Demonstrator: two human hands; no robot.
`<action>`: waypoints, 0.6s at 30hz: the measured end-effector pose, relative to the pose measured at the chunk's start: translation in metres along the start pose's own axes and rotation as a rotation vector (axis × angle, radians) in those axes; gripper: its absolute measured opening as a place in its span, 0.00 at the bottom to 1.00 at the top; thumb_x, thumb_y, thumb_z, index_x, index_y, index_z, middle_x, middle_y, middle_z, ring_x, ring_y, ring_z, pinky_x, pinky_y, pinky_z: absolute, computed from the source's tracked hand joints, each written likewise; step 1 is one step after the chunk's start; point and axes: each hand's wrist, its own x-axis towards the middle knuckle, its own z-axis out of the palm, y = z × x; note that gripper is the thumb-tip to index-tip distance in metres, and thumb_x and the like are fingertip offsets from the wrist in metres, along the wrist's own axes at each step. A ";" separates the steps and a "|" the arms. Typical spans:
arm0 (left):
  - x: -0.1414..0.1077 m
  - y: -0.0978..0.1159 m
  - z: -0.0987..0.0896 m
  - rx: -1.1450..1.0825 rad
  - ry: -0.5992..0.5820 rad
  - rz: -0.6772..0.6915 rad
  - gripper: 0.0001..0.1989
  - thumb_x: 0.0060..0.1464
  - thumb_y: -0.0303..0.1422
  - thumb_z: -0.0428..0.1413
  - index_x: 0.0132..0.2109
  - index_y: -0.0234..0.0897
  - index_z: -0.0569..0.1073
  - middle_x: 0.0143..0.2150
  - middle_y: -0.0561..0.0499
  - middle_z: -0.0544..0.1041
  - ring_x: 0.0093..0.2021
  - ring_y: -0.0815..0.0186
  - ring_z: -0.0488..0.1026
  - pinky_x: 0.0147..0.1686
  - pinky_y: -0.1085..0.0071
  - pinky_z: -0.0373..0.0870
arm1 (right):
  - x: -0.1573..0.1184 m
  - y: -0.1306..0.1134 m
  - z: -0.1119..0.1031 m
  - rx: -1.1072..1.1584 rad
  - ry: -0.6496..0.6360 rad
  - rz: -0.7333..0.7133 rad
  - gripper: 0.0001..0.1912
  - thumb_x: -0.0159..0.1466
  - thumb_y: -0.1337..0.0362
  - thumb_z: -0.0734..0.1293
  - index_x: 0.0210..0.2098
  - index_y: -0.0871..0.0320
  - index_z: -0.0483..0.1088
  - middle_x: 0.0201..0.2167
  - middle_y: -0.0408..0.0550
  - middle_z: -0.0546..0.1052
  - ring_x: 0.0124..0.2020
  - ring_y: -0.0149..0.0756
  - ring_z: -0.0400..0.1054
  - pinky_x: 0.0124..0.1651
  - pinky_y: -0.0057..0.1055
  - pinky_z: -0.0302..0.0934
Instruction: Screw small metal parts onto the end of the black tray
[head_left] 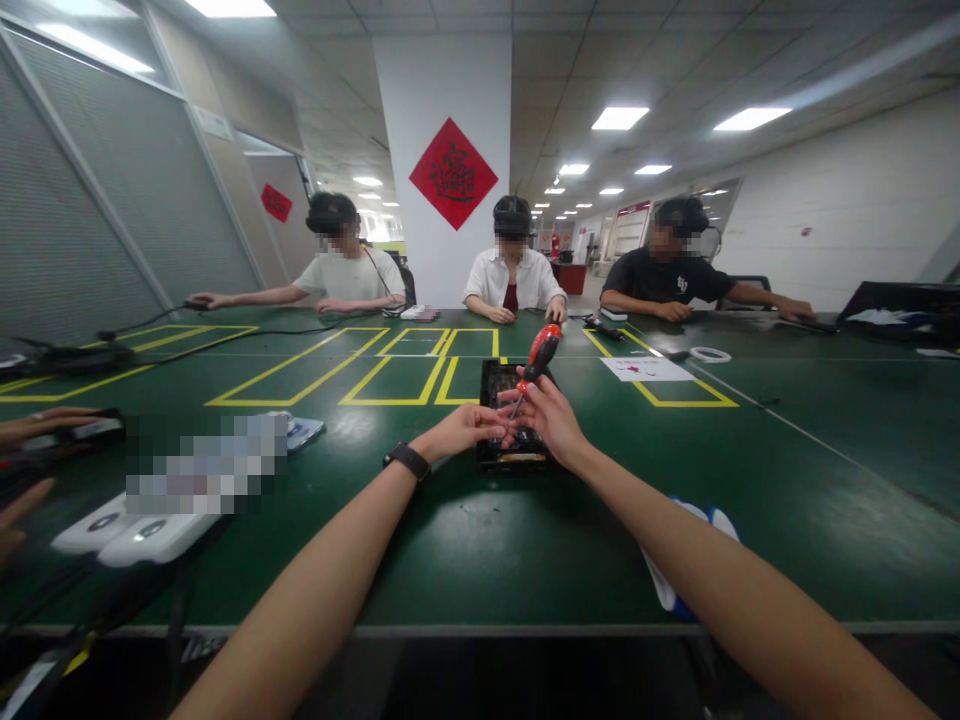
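Observation:
A red and black screwdriver (543, 352) is held in my right hand (553, 422), its handle up and its shaft slanting down to the left. My left hand (471, 428) has its fingers closed near the shaft's lower end; whatever they pinch is too small to make out. Both hands are over a black open box (517, 466) on the green table, which has dark parts inside and a light strip along its near side. A dark band is around my left wrist.
Three people sit across the green table (420, 560), which has yellow tape outlines. White device (172, 500) and another person's hands (30, 430) are at left. A blue and white object (660, 575) lies beneath my right forearm; a paper sheet (646, 369) and white ring (709, 355) lie beyond.

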 end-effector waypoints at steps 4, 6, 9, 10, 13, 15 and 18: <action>0.001 -0.002 0.000 0.003 0.007 -0.007 0.14 0.48 0.36 0.57 0.37 0.27 0.75 0.34 0.44 0.77 0.35 0.67 0.72 0.42 0.70 0.65 | 0.000 0.001 -0.001 0.017 -0.009 -0.010 0.20 0.60 0.56 0.61 0.50 0.54 0.58 0.35 0.48 0.75 0.33 0.34 0.72 0.31 0.29 0.66; 0.002 -0.005 -0.001 -0.011 0.025 -0.014 0.14 0.48 0.36 0.58 0.38 0.27 0.74 0.35 0.44 0.77 0.36 0.67 0.72 0.42 0.70 0.65 | 0.001 0.003 -0.002 0.007 0.012 -0.033 0.19 0.60 0.56 0.61 0.49 0.54 0.59 0.32 0.47 0.75 0.32 0.33 0.72 0.31 0.29 0.66; 0.003 -0.010 -0.001 -0.033 0.090 -0.024 0.13 0.45 0.34 0.60 0.37 0.28 0.74 0.34 0.46 0.77 0.34 0.68 0.73 0.41 0.70 0.67 | 0.001 0.005 -0.003 -0.007 0.036 -0.055 0.18 0.59 0.56 0.62 0.46 0.54 0.59 0.30 0.45 0.75 0.29 0.32 0.71 0.29 0.27 0.66; 0.003 -0.011 -0.001 -0.035 0.109 -0.027 0.13 0.44 0.33 0.61 0.37 0.29 0.74 0.33 0.47 0.77 0.33 0.69 0.73 0.40 0.70 0.67 | 0.001 0.006 -0.003 -0.008 0.038 -0.058 0.17 0.59 0.56 0.63 0.46 0.54 0.59 0.29 0.44 0.75 0.28 0.31 0.71 0.29 0.27 0.66; 0.003 -0.012 -0.001 -0.035 0.124 -0.037 0.13 0.41 0.32 0.62 0.36 0.29 0.73 0.33 0.49 0.77 0.33 0.70 0.73 0.39 0.71 0.68 | 0.001 0.007 -0.003 -0.005 0.039 -0.067 0.17 0.58 0.56 0.64 0.44 0.54 0.59 0.28 0.43 0.74 0.27 0.30 0.71 0.27 0.26 0.65; 0.003 -0.010 0.000 -0.035 0.109 -0.040 0.14 0.39 0.31 0.63 0.36 0.29 0.73 0.33 0.49 0.76 0.33 0.70 0.73 0.39 0.71 0.68 | 0.001 0.007 -0.003 -0.008 0.036 -0.072 0.17 0.57 0.56 0.64 0.43 0.54 0.59 0.28 0.43 0.74 0.27 0.30 0.70 0.28 0.26 0.65; 0.002 -0.009 0.001 -0.022 0.099 -0.040 0.15 0.38 0.30 0.63 0.36 0.29 0.73 0.33 0.50 0.76 0.33 0.71 0.73 0.39 0.72 0.68 | 0.001 0.007 -0.002 -0.021 0.030 -0.071 0.18 0.57 0.56 0.65 0.43 0.54 0.58 0.29 0.43 0.74 0.27 0.30 0.70 0.28 0.27 0.66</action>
